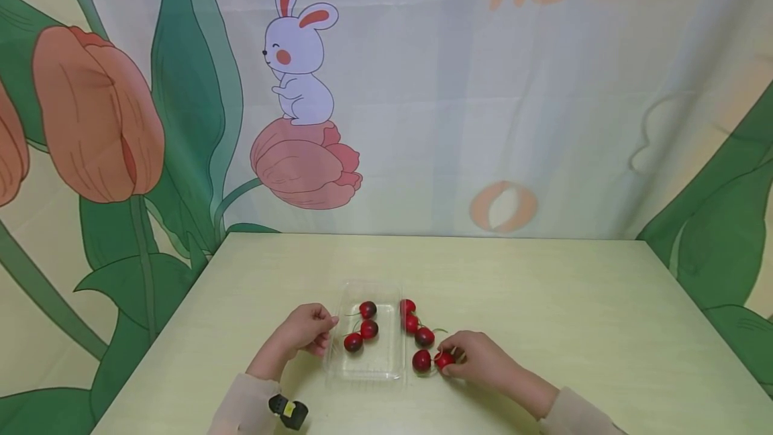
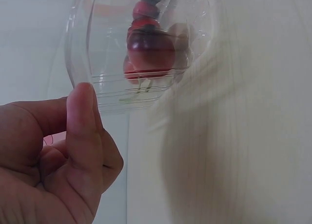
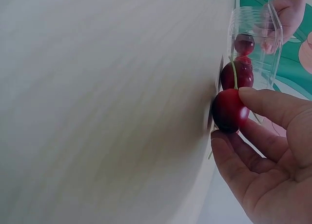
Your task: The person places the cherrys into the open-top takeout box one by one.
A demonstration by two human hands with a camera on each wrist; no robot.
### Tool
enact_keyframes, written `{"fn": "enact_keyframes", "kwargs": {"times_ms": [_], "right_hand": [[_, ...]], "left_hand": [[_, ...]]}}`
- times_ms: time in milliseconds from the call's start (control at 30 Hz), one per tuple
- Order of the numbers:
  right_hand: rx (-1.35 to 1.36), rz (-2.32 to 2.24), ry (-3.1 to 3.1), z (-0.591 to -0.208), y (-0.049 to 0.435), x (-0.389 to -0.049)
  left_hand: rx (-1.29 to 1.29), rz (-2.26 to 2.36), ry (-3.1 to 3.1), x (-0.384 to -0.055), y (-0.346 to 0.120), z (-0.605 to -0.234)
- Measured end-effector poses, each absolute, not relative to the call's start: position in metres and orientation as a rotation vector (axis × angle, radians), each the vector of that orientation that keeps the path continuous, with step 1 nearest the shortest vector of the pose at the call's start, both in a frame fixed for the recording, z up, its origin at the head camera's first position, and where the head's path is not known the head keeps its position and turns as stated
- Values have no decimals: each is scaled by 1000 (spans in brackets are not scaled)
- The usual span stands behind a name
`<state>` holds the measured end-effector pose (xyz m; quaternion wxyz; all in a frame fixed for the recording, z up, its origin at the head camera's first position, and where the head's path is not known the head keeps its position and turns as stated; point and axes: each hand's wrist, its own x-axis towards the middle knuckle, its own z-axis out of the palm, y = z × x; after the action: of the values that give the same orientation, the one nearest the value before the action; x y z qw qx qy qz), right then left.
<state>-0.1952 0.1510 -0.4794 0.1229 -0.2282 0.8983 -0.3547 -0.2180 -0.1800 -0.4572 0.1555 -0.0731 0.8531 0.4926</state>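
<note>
A clear plastic box (image 1: 376, 369) lies on the table with three dark red cherries (image 1: 369, 329) inside, stems attached. At its left side my left hand (image 1: 306, 329) pinches the rim between thumb and finger; the left wrist view shows the fingertips (image 2: 80, 94) on the rim. Right of the box, more cherries (image 1: 425, 337) lie in a loose line on the table. My right hand (image 1: 480, 360) pinches the nearest right cherry (image 3: 228, 109), thumb and fingertips around it. In the right wrist view another cherry (image 3: 243, 75) sits just behind that one, and the box stands beyond.
The pale wooden table (image 1: 574, 314) extends to both sides and behind the box. A printed curtain (image 1: 410, 119) with a rabbit and tulips hangs behind the far edge. A black strap device (image 1: 290, 412) is on my left wrist.
</note>
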Motion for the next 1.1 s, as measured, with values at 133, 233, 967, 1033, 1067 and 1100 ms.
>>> {"fn": "enact_keyframes", "kwargs": {"times_ms": [133,233,967,1033,1067,1100], "right_hand": [[-672,-1030,2624,-478,151,-195],[-661,-1025,2624,-476,151,-194],[-616,-956,2688,-462,162,-197],[-625,-950,2696,-461,163,-197],[-625,-953,2695,-460,164,-197],[-631,-956,2693,-459,164,-198]], "left_hand": [[-210,1416,2442,-218,-180,-459],[-213,1415,2441,-219,-181,-460],[-213,1422,2435,-218,-180,-457],[-216,1423,2433,-218,-180,-457],[-217,1422,2433,-218,-179,-456],[-218,1422,2433,-218,-179,-456]]}}
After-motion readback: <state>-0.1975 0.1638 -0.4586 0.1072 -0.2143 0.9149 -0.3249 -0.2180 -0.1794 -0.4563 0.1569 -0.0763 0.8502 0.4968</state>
